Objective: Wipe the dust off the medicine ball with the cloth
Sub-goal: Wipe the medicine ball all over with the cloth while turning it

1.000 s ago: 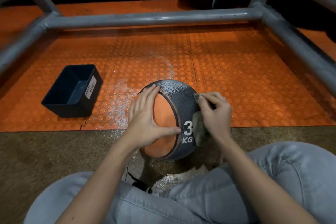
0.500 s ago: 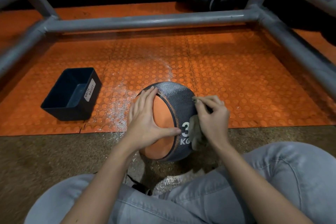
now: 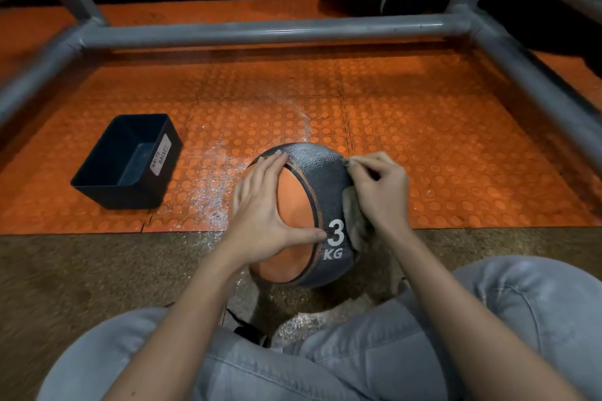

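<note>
The medicine ball (image 3: 321, 185), orange and dark grey with "3 KG" in white, sits on the floor between my knees. White dust still coats its grey band at the top. My left hand (image 3: 265, 208) lies spread flat on the orange panel, thumb reaching the "3". My right hand (image 3: 379, 190) grips a beige cloth (image 3: 356, 221) and presses it against the ball's right side. Most of the cloth is hidden behind that hand and the ball.
A dark bin (image 3: 128, 161) labelled "waste basket" stands open to the left on the orange studded mat (image 3: 439, 153). White dust (image 3: 211, 195) is scattered on the mat left of the ball. A grey metal tube frame (image 3: 260, 31) encloses the mat. My jeans-clad legs fill the foreground.
My right hand with the cloth has slid slightly up along the ball's right side. The left hand has kept its place on the orange panel.
</note>
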A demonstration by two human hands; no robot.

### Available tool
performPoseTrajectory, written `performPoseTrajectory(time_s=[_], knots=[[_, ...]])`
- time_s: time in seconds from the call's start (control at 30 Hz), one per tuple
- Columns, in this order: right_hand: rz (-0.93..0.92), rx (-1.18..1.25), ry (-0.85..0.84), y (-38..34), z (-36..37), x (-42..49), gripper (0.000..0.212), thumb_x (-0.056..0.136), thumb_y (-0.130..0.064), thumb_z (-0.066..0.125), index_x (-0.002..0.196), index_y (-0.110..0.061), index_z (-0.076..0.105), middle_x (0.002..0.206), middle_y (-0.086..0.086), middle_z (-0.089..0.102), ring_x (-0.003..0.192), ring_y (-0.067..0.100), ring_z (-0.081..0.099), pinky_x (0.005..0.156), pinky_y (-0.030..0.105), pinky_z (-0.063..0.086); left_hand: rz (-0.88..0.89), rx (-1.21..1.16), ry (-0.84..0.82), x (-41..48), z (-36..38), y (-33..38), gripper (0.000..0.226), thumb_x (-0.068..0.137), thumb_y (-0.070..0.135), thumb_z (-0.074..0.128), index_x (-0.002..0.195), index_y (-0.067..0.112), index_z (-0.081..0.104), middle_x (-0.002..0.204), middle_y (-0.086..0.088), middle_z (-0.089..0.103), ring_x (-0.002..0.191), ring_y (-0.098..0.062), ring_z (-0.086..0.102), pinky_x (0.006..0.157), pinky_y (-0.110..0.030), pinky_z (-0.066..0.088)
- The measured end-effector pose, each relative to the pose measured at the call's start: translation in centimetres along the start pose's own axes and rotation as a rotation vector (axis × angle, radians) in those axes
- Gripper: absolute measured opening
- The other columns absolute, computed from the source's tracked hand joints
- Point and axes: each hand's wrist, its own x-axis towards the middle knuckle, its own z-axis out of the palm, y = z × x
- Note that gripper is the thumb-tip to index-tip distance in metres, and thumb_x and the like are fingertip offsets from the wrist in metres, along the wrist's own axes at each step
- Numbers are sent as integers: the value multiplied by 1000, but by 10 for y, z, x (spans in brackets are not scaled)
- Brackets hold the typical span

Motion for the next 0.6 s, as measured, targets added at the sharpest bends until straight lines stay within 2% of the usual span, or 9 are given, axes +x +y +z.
performPoseTrajectory(time_s=[0.07,0.17,0.23,0.27,0.37,0.43,0.5,0.57,0.6], knots=[[-238,-102,-24,-14,7,-22,15,84,-13,60,84,-18,75,79,-6,62,84,22,56,85,12,31,9,-7,7,-1,-1,-3,124,39,79,56,147,33,13,153,15,11,140,-3,4,117,-43,5],[-484,-190,-100,-28,16,-44,18,85,-20,57,84,-16,74,83,-4,63,81,21,49,79,24,36,5,-16,-31,-2,-2,-2,121,41,70,55,148,31,12,152,18,9,139,2,3,116,-45,5],[-457,-159,-95,-21,11,-29,18,85,-19,58,84,-16,75,82,-4,63,81,19,50,81,17,34,15,-15,-31,-3,-1,0,122,41,74,54,148,32,11,150,22,8,137,7,0,117,-44,2],[-368,-126,-73,-14,8,-20,16,84,-16,59,85,-16,75,81,-4,63,81,17,52,82,14,33,24,-7,-25,-3,-1,1,123,41,77,54,148,33,10,151,21,8,138,6,0,117,-44,2],[54,52,-16,4,-3,12,16,84,-7,63,92,-16,73,81,-4,63,83,13,60,84,24,41,31,18,-33,-2,1,3,126,41,82,52,148,33,8,153,21,4,140,3,-2,117,-45,0],[176,75,-35,7,-5,15,17,85,-4,62,94,-13,73,83,-4,63,88,11,61,86,25,44,25,26,-40,-2,1,5,127,40,83,52,148,33,7,153,22,3,139,3,-3,117,-45,0],[91,63,-46,-1,-2,5,16,86,-5,63,92,-15,74,81,-9,61,82,1,58,85,23,43,12,16,-14,-4,0,2,128,38,82,53,148,32,9,153,19,5,140,0,-1,117,-45,3],[-140,-28,-72,-16,7,-16,15,84,-12,63,88,-20,75,80,-10,59,84,6,53,83,14,34,10,4,10,-4,-1,0,127,38,78,55,148,30,12,154,15,10,141,-4,3,116,-45,7],[-250,-91,-94,-23,12,-28,14,83,-15,63,86,-20,76,81,-9,58,85,12,50,81,14,32,4,1,7,-4,-2,0,126,38,74,55,148,29,13,153,14,10,141,-4,3,116,-45,8]])
